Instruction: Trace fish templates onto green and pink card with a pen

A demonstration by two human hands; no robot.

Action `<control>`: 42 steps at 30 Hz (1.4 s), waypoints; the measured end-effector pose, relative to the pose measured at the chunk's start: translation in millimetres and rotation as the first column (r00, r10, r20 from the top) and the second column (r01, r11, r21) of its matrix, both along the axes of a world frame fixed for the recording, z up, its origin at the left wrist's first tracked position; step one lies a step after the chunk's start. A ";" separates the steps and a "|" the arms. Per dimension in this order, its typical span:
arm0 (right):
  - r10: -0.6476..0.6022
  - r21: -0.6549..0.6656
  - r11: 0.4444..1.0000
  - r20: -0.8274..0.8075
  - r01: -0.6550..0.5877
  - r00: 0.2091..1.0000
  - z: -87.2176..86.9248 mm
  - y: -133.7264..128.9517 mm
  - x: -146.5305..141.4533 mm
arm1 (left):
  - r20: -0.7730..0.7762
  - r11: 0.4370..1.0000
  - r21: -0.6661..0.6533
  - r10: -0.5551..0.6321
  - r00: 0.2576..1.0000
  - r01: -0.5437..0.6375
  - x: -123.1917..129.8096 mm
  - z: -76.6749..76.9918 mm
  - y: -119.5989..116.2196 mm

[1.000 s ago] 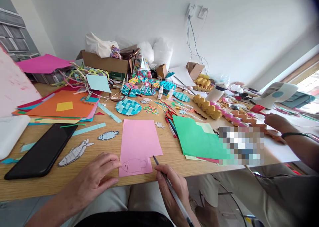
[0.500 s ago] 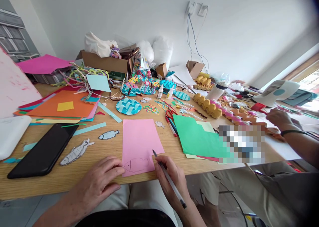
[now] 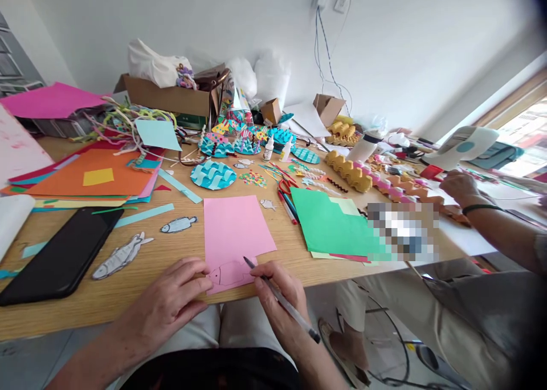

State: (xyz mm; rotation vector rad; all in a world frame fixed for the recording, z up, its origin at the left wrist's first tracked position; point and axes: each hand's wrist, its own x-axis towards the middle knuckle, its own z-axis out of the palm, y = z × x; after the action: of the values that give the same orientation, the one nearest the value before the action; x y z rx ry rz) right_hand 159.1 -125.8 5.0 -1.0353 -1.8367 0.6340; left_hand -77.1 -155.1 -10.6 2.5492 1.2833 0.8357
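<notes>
A sheet of pink paper (image 3: 237,224) lies at the table's front edge, with a fish outline (image 3: 228,273) drawn near its lower end. My right hand (image 3: 280,296) grips a pen (image 3: 284,304), its tip over the tail end of the drawing. Resting at the sheet's lower left edge, my left hand (image 3: 175,293) has its fingers loosely stretched and holds nothing. To the left are a blue-grey paper fish (image 3: 178,224) and a larger white paper fish (image 3: 122,256); a small paper fish (image 3: 268,204) lies just right of the sheet.
A black phone (image 3: 55,259) lies at left, below stacked coloured paper (image 3: 68,176). Green paper (image 3: 329,224), markers (image 3: 289,206) and red scissors (image 3: 287,185) are on the right. Glue bottles (image 3: 268,149) stand farther back. Another person's hand (image 3: 461,187) is at far right.
My right hand has brought the pen left, from beside the fish's tail to over it. The tail outline reads slightly differently. My view has shifted a little; my left hand stays at the paper's edge.
</notes>
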 end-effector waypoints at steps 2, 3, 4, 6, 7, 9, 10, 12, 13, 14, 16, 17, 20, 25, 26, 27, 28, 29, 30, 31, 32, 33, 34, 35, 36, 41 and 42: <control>-0.035 -0.052 0.998 -0.022 0.034 0.999 -3.4 0.0 0.4 | 0.006 1.000 -0.024 -0.001 1.000 0.001 0.7 -0.8 0.5; -0.062 -0.087 0.994 -0.037 0.058 0.997 -5.0 0.4 1.3 | 0.003 0.999 -0.033 -0.004 1.000 0.004 0.6 -1.4 0.6; -0.088 -0.126 0.989 -0.054 0.081 0.995 -6.3 0.8 2.3 | -0.003 0.999 -0.039 -0.007 1.000 0.007 0.2 -2.1 0.7; -0.118 -0.211 0.973 -0.090 0.097 0.989 -6.9 1.1 3.8 | -0.021 0.999 -0.033 -0.019 1.000 0.018 -1.3 -4.1 0.8; -0.113 -0.252 0.964 -0.109 0.083 0.988 -6.1 1.0 4.0 | -0.030 0.999 -0.025 -0.023 0.999 0.022 -2.3 -5.1 0.7; -0.051 -0.321 0.947 -0.146 0.002 0.988 -2.5 0.3 3.2 | -0.053 1.000 -0.013 -0.027 0.998 0.026 -3.9 -6.8 0.6; 0.001 -0.343 0.938 -0.160 -0.056 0.987 -0.1 -0.2 2.5 | -0.063 1.000 -0.010 -0.029 0.998 0.029 -4.4 -7.3 0.4; 0.090 -0.355 0.924 -0.157 -0.141 0.984 4.5 -1.4 1.1 | -0.081 0.999 -0.011 -0.034 0.996 0.033 -4.6 -7.5 -0.1; 0.120 -0.351 0.922 -0.141 -0.163 0.983 6.2 -2.0 0.5 | -0.087 0.999 -0.012 -0.038 0.995 0.037 -4.2 -7.2 -0.3; 0.137 -0.345 0.923 -0.115 -0.169 0.984 7.5 -2.6 -0.1 | -0.092 0.999 -0.013 -0.040 0.995 0.039 -3.5 -6.9 -0.6; 0.146 -0.324 0.933 -0.051 -0.155 0.988 8.7 -3.3 -1.6 | -0.100 0.999 -0.014 -0.042 0.994 0.041 -1.7 -5.9 -1.1; 0.150 -0.310 0.939 -0.021 -0.149 0.988 8.8 -3.4 -2.7 | -0.101 0.999 -0.012 -0.043 0.994 0.042 -0.8 -5.4 -1.2; 0.172 -0.268 0.950 0.032 -0.158 0.984 8.6 -2.3 -7.3 | -0.103 0.999 0.004 -0.045 0.994 0.046 1.5 -3.9 -0.9; 0.207 -0.296 0.936 0.030 -0.189 0.978 7.8 1.2 -14.2 | -0.092 0.997 0.049 -0.047 0.995 0.051 3.0 -1.5 0.4; 0.207 -0.301 0.935 0.036 -0.186 0.978 7.4 1.5 -14.9 | -0.093 0.997 0.052 -0.046 0.995 0.051 3.0 -1.2 0.6; 0.206 -0.305 0.934 0.043 -0.183 0.978 7.1 1.7 -15.4 | -0.094 0.997 0.054 -0.045 0.995 0.050 3.0 -1.0 0.8; 0.205 -0.309 0.934 0.048 -0.181 0.978 6.7 1.8 -15.7 | -0.095 0.997 0.055 -0.045 0.994 0.050 3.0 -0.9 1.0; 0.206 -0.313 0.932 0.052 -0.180 0.977 6.4 1.8 -15.9 | -0.095 0.997 0.054 -0.046 0.994 0.051 3.0 -0.9 1.2; 0.208 -0.315 0.932 0.056 -0.180 0.977 6.1 1.6 -16.1 | -0.093 0.997 0.051 -0.047 0.995 0.052 3.1 -0.8 1.4; 0.209 -0.315 0.932 0.060 -0.180 0.976 5.9 1.4 -16.2 | -0.090 0.998 0.047 -0.048 0.995 0.052 3.2 -0.6 1.5; 0.210 -0.313 0.933 0.065 -0.180 0.976 5.8 1.2 -16.4 | -0.087 0.998 0.042 -0.049 0.995 0.052 3.3 -0.4 1.5; 0.210 -0.308 0.934 0.070 -0.179 0.975 5.8 1.0 -16.5 | -0.084 0.998 0.037 -0.050 0.995 0.053 3.5 -0.1 1.6; 0.211 -0.303 0.936 0.074 -0.179 0.975 5.8 0.8 -16.7 | -0.082 0.998 0.032 -0.053 0.995 0.056 3.6 0.3 1.5; 0.211 -0.300 0.937 0.079 -0.179 0.974 5.8 0.6 -16.8 | -0.081 0.998 0.029 -0.056 0.995 0.059 3.7 0.7 1.5; 0.211 -0.297 0.938 0.084 -0.177 0.974 5.8 0.4 -17.0 | -0.078 0.998 0.028 -0.059 0.995 0.062 3.7 1.1 1.4; 0.207 -0.291 0.942 0.105 -0.169 0.973 5.8 0.2 -17.4 | -0.074 0.998 0.035 -0.058 0.996 0.061 3.2 2.2 1.3; 0.207 -0.292 0.941 0.105 -0.169 0.973 5.8 0.3 -17.4 | -0.075 0.997 0.037 -0.058 0.996 0.061 3.2 2.3 1.5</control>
State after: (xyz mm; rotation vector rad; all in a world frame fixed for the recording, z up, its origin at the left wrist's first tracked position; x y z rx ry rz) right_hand 141.7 -125.5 10.8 -1.1156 -2.0199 0.9851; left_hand -73.9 -153.7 -8.3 2.6577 1.2162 0.7697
